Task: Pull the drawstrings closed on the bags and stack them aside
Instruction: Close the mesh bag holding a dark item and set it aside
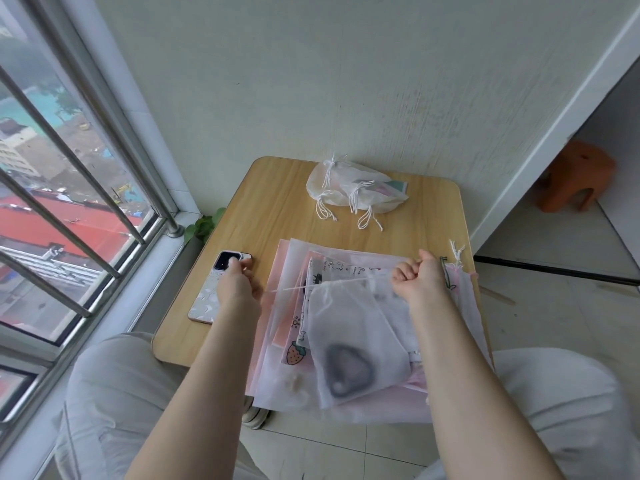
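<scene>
A sheer white drawstring bag (pixel 349 344) with a dark heart-shaped item inside hangs over the near part of the table. Its mouth is gathered along a taut white cord (pixel 329 284). My left hand (pixel 242 282) pinches the cord's left end. My right hand (pixel 420 277) grips the right end in a fist. Under the bag lies a pile of flat, open bags (pixel 287 271), pink and printed. At the back of the wooden table (pixel 277 199) sits a heap of cinched white bags (pixel 353 190) with loose cord loops.
A phone (pixel 216 289) lies face down on the table's left edge, close to my left hand. A barred window (pixel 69 188) runs along the left. An orange stool (pixel 575 174) stands on the floor at right. My knees flank the table.
</scene>
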Action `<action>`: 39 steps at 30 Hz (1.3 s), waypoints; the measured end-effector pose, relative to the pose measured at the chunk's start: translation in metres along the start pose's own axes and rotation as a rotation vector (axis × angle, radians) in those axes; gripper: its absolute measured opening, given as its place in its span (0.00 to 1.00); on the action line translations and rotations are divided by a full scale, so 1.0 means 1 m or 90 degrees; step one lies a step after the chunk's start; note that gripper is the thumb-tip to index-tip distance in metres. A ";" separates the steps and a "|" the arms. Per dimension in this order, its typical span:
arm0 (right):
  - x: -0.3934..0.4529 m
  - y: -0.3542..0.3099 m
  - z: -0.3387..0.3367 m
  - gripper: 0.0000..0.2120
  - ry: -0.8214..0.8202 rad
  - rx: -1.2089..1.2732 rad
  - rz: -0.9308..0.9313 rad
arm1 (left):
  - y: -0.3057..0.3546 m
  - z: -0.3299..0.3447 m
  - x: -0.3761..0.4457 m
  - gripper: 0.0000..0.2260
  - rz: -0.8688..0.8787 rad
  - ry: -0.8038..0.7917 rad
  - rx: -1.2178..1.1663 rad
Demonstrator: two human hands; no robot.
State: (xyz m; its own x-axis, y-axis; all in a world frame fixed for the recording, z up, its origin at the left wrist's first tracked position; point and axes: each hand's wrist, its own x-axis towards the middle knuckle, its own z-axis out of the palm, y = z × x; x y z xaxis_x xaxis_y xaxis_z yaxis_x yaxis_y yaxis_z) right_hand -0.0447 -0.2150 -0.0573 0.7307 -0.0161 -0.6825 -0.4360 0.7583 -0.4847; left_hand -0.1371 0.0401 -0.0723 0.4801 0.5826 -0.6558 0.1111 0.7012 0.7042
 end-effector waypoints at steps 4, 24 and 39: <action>-0.002 0.006 0.005 0.09 0.042 -0.333 -0.239 | -0.008 0.001 -0.013 0.15 0.443 -0.099 0.566; -0.011 0.014 0.023 0.08 -0.155 -0.629 -0.409 | -0.003 0.017 -0.015 0.15 0.557 -0.146 0.818; -0.030 0.043 0.015 0.17 -0.357 -1.048 -0.148 | -0.029 0.029 -0.033 0.16 0.286 -0.218 0.764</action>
State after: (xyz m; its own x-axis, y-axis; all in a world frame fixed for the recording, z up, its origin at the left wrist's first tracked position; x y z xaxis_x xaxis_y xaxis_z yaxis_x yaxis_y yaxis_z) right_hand -0.0772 -0.1722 -0.0496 0.7716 0.4565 -0.4429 -0.0773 -0.6239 -0.7777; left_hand -0.1312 -0.0110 -0.0632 0.8507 0.4109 -0.3280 0.4966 -0.4232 0.7578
